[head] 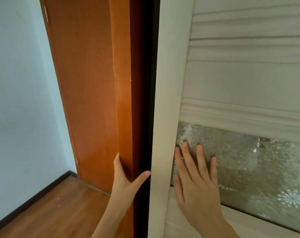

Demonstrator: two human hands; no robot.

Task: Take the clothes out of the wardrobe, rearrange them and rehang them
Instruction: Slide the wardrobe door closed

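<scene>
Stage: the task is judged to be only just beginning; the wardrobe is apparently being opened, and nothing is being taken out yet.
Wardrobe door (164, 117): the cream door is being shown with only a narrow dark gap (144, 117) between its left edge and the wooden side panel (123, 100).
Left hand (127, 176): its grip is being kept wide. The fingers are lying straight along the outer face of the side panel, and the thumb is being stretched across the panel's front toward the gap, its tip near the door's edge.
Right hand (195, 182): it is being pressed flat, fingers spread and straight, on the patterned glass pane (257, 169) near the pane's left edge. Nothing is being held.
Clothes: none are being shown. They are presumed to be hanging behind the door, and the gap is too dark for anything inside to be made out.
Done: at most, the door is being cracked open.
Left: the door is still to be opened fully, and the clothes are to be taken out, rearranged and rehung, which is the whole task.
Surroundings: a brown room door (80, 83), a pale wall (17, 100) and a wooden floor (60, 212) are being seen to the left.
</scene>
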